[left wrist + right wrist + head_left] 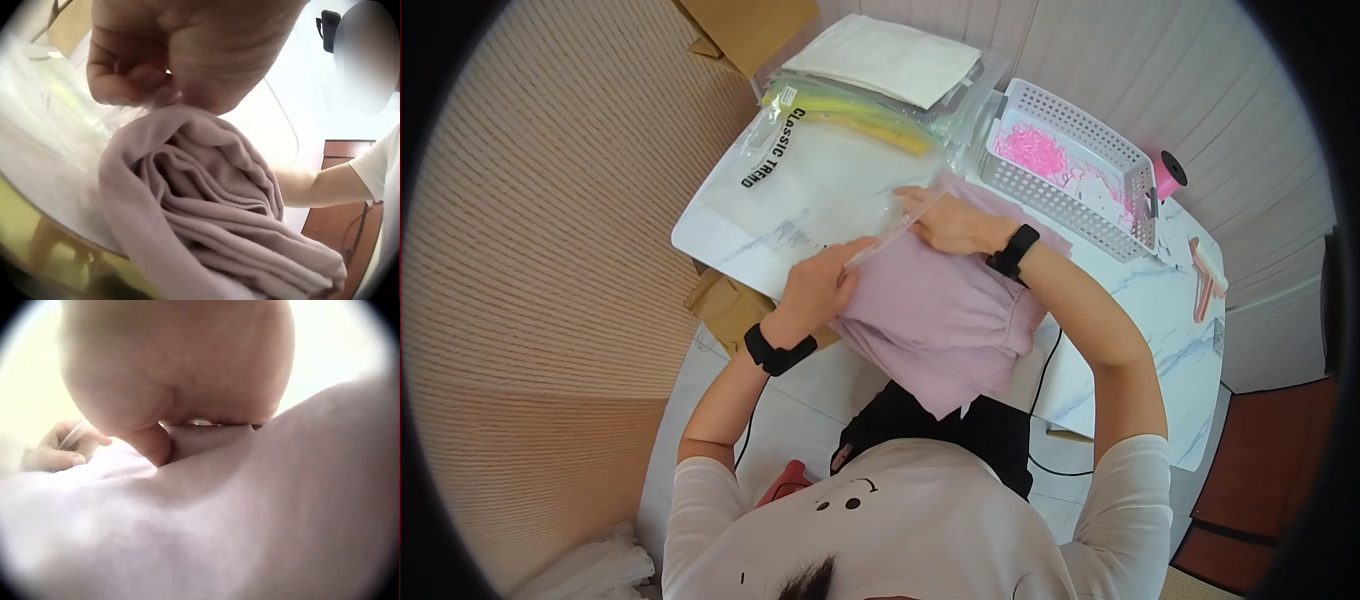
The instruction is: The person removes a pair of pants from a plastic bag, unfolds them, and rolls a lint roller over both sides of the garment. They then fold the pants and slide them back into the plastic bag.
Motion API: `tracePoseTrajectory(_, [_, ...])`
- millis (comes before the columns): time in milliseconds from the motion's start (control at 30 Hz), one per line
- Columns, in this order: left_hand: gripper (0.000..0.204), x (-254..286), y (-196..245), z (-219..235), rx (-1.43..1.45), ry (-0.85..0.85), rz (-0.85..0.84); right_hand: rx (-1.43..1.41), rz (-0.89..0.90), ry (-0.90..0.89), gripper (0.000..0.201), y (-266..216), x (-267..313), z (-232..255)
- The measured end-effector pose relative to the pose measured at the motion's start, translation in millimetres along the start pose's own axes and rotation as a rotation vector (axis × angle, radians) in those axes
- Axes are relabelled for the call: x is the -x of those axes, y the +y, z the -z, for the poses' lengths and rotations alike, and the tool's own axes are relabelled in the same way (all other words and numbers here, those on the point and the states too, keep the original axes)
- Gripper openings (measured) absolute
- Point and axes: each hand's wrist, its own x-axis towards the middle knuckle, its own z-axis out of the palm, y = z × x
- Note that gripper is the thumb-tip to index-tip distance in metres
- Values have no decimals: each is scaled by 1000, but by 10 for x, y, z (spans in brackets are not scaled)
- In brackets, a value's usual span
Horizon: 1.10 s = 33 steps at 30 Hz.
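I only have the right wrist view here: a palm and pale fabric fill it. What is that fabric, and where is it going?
Observer: A folded lilac garment, its top edge at the mouth of a clear zip bag.
Operator: Which hand holds the bag?
Observer: The left hand pinches the bag's edge; the right hand lies on the garment.
Operator: Anything beside them?
Observer: A white basket holding pink shreds.

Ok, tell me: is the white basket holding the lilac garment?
No. The white basket holds pink shreds; both hands hold the lilac garment at the clear bag.
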Motion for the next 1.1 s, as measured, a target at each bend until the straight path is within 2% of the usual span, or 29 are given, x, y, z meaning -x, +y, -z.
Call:
tracePoseTrajectory(100, [47,23,-90,-27,-185,16,51,13,-17,-10,33,3,14,53])
tracePoseTrajectory(200, [49,20,-93,-41,-445,135,107,64,-71,5,33,171,7,-57])
tracePoseTrajectory(300, [49,59,-219,-11,-625,138,129,-22,-164,-11,33,139,32,33])
tracePoseTrajectory(400, [48,126,-202,-25,-714,-37,181,-77,-253,46,28,149,55,93])
tracePoseTrajectory(500, [49,209,-25,-83,-598,-19,51,-91,-315,40,24,123,19,133])
tracePoseTrajectory(600, [53,268,269,-95,-368,-31,2,-5,-304,109,20,199,-14,-3])
tracePoseTrajectory(700, [57,231,397,-115,-308,-51,57,93,-281,110,27,133,2,-68])
tracePoseTrajectory(800, [53,192,321,-76,-377,-144,93,256,-151,299,41,36,226,-145])
tracePoseTrajectory(900, [51,214,246,-31,-274,-57,82,197,-258,230,58,-518,490,74])
tracePoseTrajectory(1000, [51,180,264,-11,-251,52,70,-77,-122,123,66,-832,652,-94])
tracePoseTrajectory(1100, [51,126,314,39,-268,83,19,-161,-158,53,71,-1009,668,-187])
